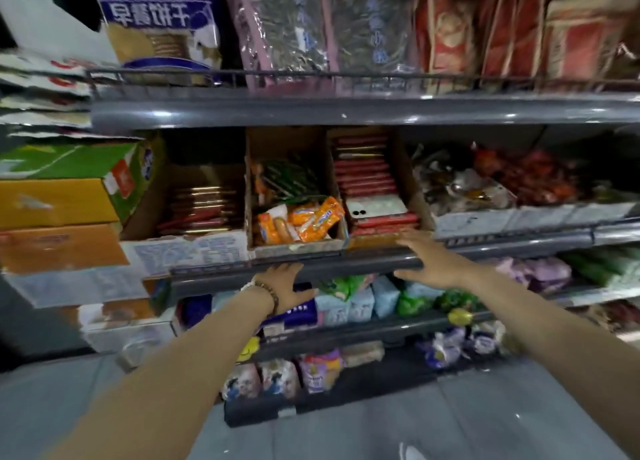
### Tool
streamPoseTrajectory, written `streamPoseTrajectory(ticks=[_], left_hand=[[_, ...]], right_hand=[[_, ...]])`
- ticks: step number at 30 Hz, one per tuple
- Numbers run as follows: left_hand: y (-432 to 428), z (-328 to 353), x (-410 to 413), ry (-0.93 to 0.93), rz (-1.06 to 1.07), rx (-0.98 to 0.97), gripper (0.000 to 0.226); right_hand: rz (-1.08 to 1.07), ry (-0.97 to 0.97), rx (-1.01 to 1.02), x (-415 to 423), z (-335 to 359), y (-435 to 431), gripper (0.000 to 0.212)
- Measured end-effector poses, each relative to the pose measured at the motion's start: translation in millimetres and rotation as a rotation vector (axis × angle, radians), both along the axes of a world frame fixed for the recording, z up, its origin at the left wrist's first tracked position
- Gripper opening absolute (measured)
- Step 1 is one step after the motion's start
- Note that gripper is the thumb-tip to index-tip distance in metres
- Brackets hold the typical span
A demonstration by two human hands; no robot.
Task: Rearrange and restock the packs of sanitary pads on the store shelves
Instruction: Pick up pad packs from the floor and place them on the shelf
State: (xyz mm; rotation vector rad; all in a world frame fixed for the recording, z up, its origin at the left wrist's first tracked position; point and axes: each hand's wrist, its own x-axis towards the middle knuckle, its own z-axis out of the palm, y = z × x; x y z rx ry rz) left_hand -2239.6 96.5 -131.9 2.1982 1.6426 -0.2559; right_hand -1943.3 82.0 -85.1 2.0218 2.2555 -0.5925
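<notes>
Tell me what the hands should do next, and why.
Probably drop both hands one shelf lower. The left hand and right hand touch the shelf edge in front of snack boxes, while the light blue packs, likely the pads, sit below.

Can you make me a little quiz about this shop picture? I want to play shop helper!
1. True or false: the left hand and the right hand are each carrying a pack.
2. What colour are the snack packs in the middle cardboard box? A blue, B orange, C black.
3. Fill the gap: the beaded bracelet is on the ___ wrist.

Key
1. False: both hands carry nothing and are at the grey shelf edge.
2. B.
3. Left.
</notes>
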Motion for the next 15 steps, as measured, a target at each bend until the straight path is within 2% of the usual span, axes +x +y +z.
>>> streamPoseTrajectory(ticks=[8, 15], left_hand=[[2, -33, 22, -0.045, 0.064, -0.029, 0.081], [11, -86, 55, -0.048, 0.102, -0.059, 0.081]], right_hand=[[-0.072, 0.140, -0.087, 12, -46, -6, 0.075], [0.062, 0.172, -0.205, 24, -102, 19, 0.067]])
